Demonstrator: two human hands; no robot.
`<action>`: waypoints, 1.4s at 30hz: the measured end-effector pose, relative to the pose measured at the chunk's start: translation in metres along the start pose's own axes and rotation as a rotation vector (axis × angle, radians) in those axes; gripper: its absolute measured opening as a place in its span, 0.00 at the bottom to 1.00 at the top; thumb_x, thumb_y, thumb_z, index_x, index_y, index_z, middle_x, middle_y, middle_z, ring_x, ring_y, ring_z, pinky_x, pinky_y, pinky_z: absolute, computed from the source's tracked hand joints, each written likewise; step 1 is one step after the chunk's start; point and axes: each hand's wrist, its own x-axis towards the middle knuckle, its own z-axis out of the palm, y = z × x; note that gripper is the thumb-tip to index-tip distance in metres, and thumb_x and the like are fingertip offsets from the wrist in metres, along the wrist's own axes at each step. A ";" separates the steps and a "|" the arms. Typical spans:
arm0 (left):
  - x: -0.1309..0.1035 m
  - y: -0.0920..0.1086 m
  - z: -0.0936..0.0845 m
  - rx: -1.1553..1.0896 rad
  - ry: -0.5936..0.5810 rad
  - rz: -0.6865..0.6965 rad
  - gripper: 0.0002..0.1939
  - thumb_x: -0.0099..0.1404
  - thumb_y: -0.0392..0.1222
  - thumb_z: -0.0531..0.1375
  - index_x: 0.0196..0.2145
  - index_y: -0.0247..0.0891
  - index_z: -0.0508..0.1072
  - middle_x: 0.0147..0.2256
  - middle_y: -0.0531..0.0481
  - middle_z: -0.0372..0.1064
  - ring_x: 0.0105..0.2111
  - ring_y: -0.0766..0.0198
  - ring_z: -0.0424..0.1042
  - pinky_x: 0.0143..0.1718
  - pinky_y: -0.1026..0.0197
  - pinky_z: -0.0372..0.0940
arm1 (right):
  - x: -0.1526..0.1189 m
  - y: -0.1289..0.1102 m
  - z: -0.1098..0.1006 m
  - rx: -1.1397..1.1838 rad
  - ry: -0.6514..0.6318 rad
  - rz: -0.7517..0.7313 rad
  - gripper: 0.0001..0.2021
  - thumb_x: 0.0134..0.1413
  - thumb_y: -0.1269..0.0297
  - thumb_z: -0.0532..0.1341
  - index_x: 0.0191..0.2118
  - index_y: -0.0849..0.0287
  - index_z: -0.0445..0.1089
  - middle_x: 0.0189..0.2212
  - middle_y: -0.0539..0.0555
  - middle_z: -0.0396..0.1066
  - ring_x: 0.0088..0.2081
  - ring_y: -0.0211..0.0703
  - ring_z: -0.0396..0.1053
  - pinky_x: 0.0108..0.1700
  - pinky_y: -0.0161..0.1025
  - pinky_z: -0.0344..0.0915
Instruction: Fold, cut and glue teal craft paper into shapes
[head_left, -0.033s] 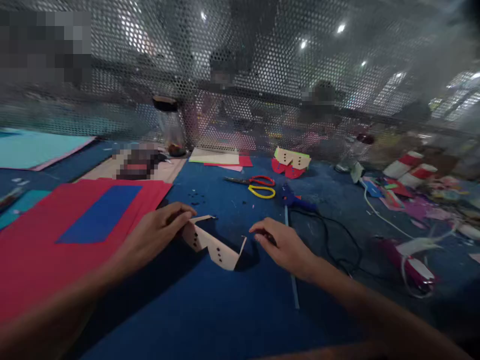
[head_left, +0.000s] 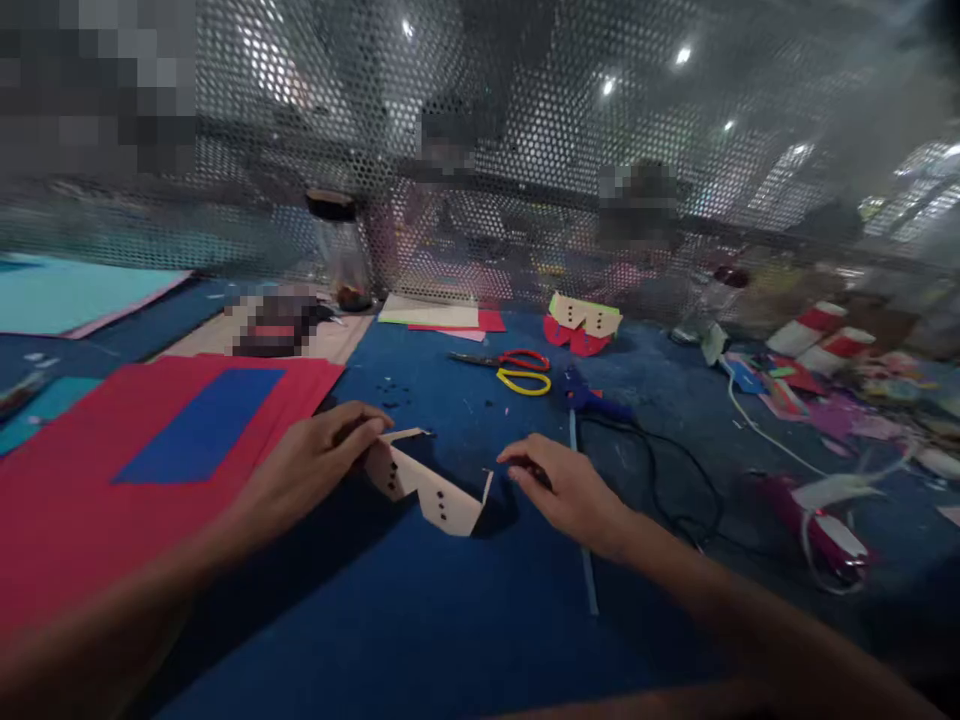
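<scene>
Blue table with red sheets on the left, scissors towards the back, a blue glue gun right of them, and paper scraps far right

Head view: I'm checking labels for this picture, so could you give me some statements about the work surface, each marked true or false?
1. The left hand is at one end of the cream paper piece. True.
2. The right hand holds the scissors. False: they lie apart from it.
3. The blue rectangle lies on the red sheets. True.
4. Both handles of the scissors are red. False: one is red, the other yellow.
</scene>
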 end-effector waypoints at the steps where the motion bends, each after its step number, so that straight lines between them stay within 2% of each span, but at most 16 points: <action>1: -0.001 0.001 0.001 0.003 -0.006 0.001 0.21 0.69 0.62 0.56 0.43 0.42 0.78 0.28 0.50 0.78 0.30 0.55 0.76 0.30 0.59 0.67 | 0.001 0.000 0.001 0.004 0.000 0.001 0.10 0.69 0.68 0.56 0.51 0.54 0.70 0.44 0.53 0.74 0.44 0.43 0.72 0.46 0.40 0.65; 9: -0.005 0.008 0.004 0.062 -0.018 0.006 0.22 0.70 0.62 0.55 0.43 0.42 0.77 0.28 0.51 0.76 0.28 0.58 0.73 0.28 0.61 0.64 | 0.005 0.006 0.004 0.075 -0.016 -0.042 0.11 0.69 0.69 0.56 0.52 0.53 0.72 0.45 0.52 0.73 0.43 0.40 0.72 0.46 0.39 0.66; 16: -0.005 0.007 0.005 0.119 0.005 0.043 0.23 0.70 0.63 0.55 0.42 0.41 0.77 0.29 0.52 0.75 0.30 0.60 0.71 0.29 0.62 0.60 | 0.005 0.009 0.005 0.075 -0.026 -0.104 0.11 0.68 0.70 0.57 0.49 0.53 0.73 0.43 0.53 0.72 0.43 0.41 0.71 0.46 0.40 0.67; 22: -0.004 0.005 0.006 0.088 -0.005 0.071 0.22 0.70 0.62 0.56 0.41 0.41 0.77 0.27 0.53 0.74 0.28 0.61 0.70 0.29 0.62 0.61 | 0.004 0.011 0.004 0.128 -0.039 -0.115 0.13 0.65 0.72 0.58 0.51 0.51 0.73 0.44 0.53 0.72 0.43 0.41 0.71 0.46 0.40 0.68; 29: -0.004 0.011 0.005 0.069 -0.016 0.109 0.22 0.70 0.62 0.56 0.36 0.41 0.77 0.29 0.51 0.76 0.33 0.58 0.73 0.34 0.61 0.62 | 0.005 0.007 0.001 0.146 -0.028 -0.157 0.12 0.64 0.75 0.58 0.46 0.54 0.74 0.43 0.54 0.72 0.44 0.42 0.71 0.46 0.40 0.68; 37: -0.005 0.011 0.004 0.019 -0.064 0.139 0.21 0.70 0.62 0.57 0.38 0.41 0.77 0.31 0.50 0.77 0.33 0.59 0.74 0.36 0.60 0.64 | 0.005 0.005 0.001 0.116 -0.030 -0.136 0.11 0.64 0.75 0.58 0.44 0.55 0.74 0.42 0.53 0.72 0.44 0.41 0.71 0.46 0.40 0.68; 42: -0.005 0.011 0.005 0.029 -0.053 0.145 0.21 0.70 0.61 0.57 0.38 0.41 0.77 0.32 0.49 0.78 0.35 0.57 0.75 0.36 0.60 0.66 | 0.005 0.005 0.000 0.104 -0.031 -0.126 0.10 0.64 0.75 0.57 0.43 0.56 0.74 0.42 0.54 0.73 0.44 0.42 0.72 0.47 0.41 0.68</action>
